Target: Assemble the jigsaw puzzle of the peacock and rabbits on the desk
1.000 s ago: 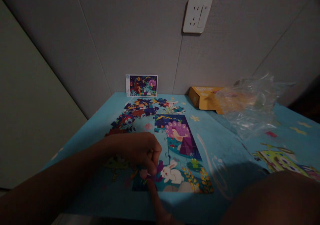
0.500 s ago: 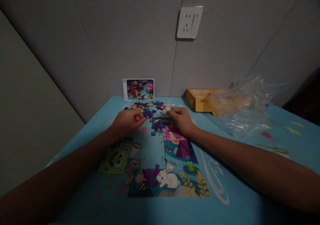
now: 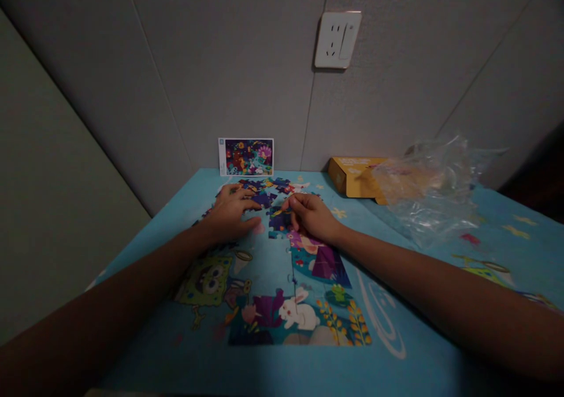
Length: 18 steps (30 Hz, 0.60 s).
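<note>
Dark-blue and multicoloured loose pieces [image 3: 267, 198], likely light, stiff and best pinched by their edges, are spread on the table [image 3: 178, 209] beside the joined puzzle [image 3: 326, 263], the left hand [image 3: 232, 214] held open over some, the right hand [image 3: 314, 217] curled, its grip impossible to tell.

Nothing could be read: the print on the box [image 3: 362, 183] and the blue mark [image 3: 221, 142] on the card [image 3: 247, 158] were too small.

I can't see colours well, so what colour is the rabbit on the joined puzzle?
The rabbit is mostly white; it shows best in the head view.
</note>
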Each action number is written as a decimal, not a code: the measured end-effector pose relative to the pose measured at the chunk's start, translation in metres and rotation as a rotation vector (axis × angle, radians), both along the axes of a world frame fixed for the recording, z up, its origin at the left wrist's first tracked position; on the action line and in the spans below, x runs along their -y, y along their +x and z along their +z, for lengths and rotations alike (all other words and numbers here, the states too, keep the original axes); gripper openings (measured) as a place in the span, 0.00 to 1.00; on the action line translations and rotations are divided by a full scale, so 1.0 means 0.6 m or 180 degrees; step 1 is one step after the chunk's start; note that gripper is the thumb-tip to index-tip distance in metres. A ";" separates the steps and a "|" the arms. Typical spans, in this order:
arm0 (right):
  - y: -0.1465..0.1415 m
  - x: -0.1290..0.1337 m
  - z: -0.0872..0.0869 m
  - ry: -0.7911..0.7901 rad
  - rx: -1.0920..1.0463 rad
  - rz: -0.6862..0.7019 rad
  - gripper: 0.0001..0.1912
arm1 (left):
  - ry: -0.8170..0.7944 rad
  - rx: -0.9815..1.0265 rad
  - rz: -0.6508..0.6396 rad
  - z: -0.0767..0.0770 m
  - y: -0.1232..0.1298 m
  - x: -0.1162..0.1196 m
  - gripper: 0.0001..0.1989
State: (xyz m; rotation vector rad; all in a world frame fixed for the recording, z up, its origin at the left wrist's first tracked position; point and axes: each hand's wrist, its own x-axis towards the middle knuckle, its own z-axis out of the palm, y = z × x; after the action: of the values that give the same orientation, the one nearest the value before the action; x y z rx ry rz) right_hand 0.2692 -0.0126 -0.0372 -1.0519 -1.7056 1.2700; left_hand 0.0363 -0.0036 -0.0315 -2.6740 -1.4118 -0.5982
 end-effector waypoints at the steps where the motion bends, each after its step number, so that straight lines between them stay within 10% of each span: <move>1: 0.000 -0.001 -0.002 0.0011 -0.0041 -0.0006 0.13 | -0.0051 -0.0037 0.0005 -0.002 0.000 0.001 0.17; 18: 0.008 -0.004 -0.010 0.1374 0.0086 0.0084 0.19 | -0.0245 -0.0066 -0.0391 0.001 0.007 0.016 0.21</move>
State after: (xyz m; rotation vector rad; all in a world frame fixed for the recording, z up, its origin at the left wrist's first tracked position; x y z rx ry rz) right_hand 0.2742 -0.0104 -0.0434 -0.7927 -1.9073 0.8483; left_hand 0.0407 -0.0129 -0.0311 -2.8350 -1.2987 -0.5337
